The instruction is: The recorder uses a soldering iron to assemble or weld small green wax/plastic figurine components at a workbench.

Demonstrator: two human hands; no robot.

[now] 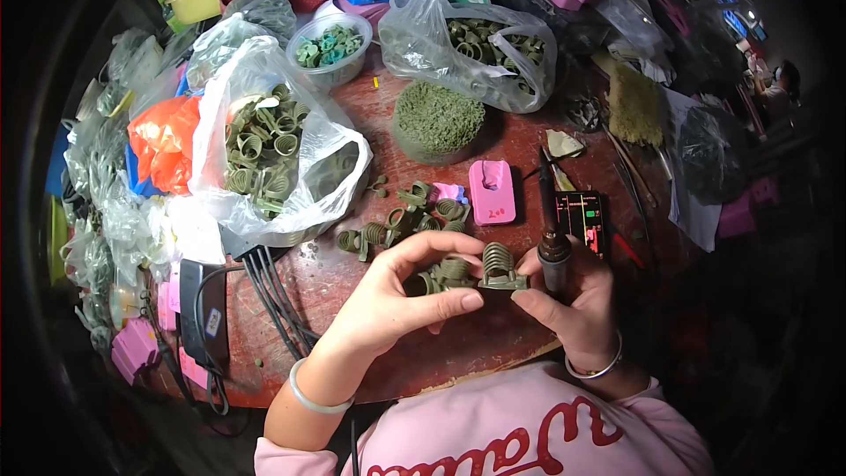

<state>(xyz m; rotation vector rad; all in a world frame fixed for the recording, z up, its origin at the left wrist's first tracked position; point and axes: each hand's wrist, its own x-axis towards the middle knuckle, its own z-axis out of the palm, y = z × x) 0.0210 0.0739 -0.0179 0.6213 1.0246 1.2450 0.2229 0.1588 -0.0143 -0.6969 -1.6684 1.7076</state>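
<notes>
My left hand [388,295] is closed around a dark green moulded piece [441,275]. Right beside it, a ribbed green piece with a flat base [500,266] stands between my two hands, and I cannot tell whether the two pieces are joined. My right hand [582,308] grips a dark pen-shaped tool [553,251] with a grey grip, its thin end pointing away from me. The right thumb is at the ribbed piece's base. Loose green ribbed pieces [392,229] lie just beyond my left hand.
A pink block with a hollow [492,194] and a black box with a lit display [583,216] lie ahead. Plastic bags of green pieces [264,141] [493,44], a tub of green crumbs [438,119] and a bowl [328,48] stand farther back. Black cables [273,300] cross the red table's left.
</notes>
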